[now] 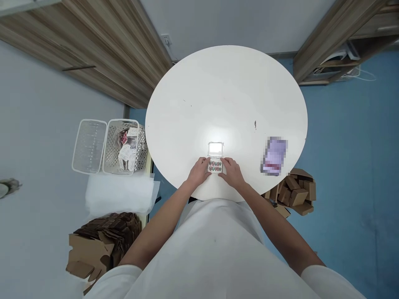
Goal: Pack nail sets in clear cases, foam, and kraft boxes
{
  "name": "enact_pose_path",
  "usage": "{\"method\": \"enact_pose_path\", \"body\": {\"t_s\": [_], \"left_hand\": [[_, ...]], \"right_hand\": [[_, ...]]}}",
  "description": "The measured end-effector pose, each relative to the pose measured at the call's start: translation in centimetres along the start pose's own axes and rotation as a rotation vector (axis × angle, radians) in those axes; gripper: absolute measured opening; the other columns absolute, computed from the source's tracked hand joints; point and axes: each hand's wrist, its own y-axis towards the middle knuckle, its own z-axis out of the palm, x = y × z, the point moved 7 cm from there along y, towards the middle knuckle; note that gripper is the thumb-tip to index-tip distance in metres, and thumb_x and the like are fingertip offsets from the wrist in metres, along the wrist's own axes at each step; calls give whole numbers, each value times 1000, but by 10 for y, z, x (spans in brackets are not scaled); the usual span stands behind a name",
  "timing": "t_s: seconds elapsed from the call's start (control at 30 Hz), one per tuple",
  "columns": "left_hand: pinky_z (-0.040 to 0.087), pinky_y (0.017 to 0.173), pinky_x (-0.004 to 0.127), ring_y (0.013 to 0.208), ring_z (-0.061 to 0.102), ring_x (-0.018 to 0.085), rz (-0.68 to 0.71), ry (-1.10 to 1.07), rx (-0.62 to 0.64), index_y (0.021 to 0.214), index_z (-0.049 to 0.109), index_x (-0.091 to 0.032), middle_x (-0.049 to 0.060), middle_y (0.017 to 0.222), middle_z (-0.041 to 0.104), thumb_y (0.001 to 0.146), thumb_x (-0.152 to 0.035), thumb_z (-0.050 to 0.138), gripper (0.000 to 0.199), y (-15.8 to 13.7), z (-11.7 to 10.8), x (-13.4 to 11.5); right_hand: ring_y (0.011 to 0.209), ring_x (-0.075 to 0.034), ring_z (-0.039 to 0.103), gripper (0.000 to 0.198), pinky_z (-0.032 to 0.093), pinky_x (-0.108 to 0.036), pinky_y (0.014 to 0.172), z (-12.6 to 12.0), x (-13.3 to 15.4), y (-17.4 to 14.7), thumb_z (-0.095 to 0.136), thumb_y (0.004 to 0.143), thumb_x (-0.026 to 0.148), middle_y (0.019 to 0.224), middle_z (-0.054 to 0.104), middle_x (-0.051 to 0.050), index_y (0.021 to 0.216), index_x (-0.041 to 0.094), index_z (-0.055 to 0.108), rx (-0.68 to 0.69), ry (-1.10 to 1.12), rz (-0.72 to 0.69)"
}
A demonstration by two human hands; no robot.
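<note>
A small clear hinged case (215, 170) lies on the white round table, close to its near edge. Its lid (215, 148) is flipped up on the far side and catches a bright glare. Inside are two rows of small oval pieces in red and green-grey that look like press-on nails (213, 163). My left hand (199, 172) grips the left side of the case, thumb at the near corner and fingers at the far one. On the opposite side, my right hand (232, 172) holds the case the same way.
A pixelated purple item (274, 155) lies on the table (230, 83) at the right. To the left stand a white perforated basket (142, 145) with packets, white sheets (120, 194) and stacked flat cardboard (90, 253). Small cardboard boxes (296, 195) sit below right.
</note>
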Motion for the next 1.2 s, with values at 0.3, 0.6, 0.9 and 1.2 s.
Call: {"method": "enact_pose_path", "body": {"t_s": [0.3,0.6,0.9,1.2], "left_hand": [[44,82,37,102,46,22,-3,-50,-44,130,30,-26,8,111,43,71,-13,57,66,-1,10,7],[43,83,38,104,44,24,19,-38,-36,134,24,-23,10,113,42,72,-15,56,70,-1,12,6],[45,78,34,90,52,18,-161,-283,-96,132,28,-22,9,111,45,73,-26,59,66,-10,8,16],[46,70,29,70,51,11,-290,-523,-133,111,50,-18,4,91,53,71,-24,59,41,-7,16,26]], "right_hand": [[100,-27,48,62,38,-42,81,3,1,1,61,71,28,117,47,-12,127,23,36,5,-77,-19],[101,-27,47,67,38,-42,82,7,-1,0,59,73,28,118,46,-13,132,21,28,-2,-102,-17],[109,-28,42,81,40,-44,86,5,0,-8,60,69,30,120,39,-11,136,24,15,-24,100,100],[87,-18,53,65,50,-35,74,14,0,-6,57,67,22,107,43,-8,127,23,34,-59,394,334]]}}
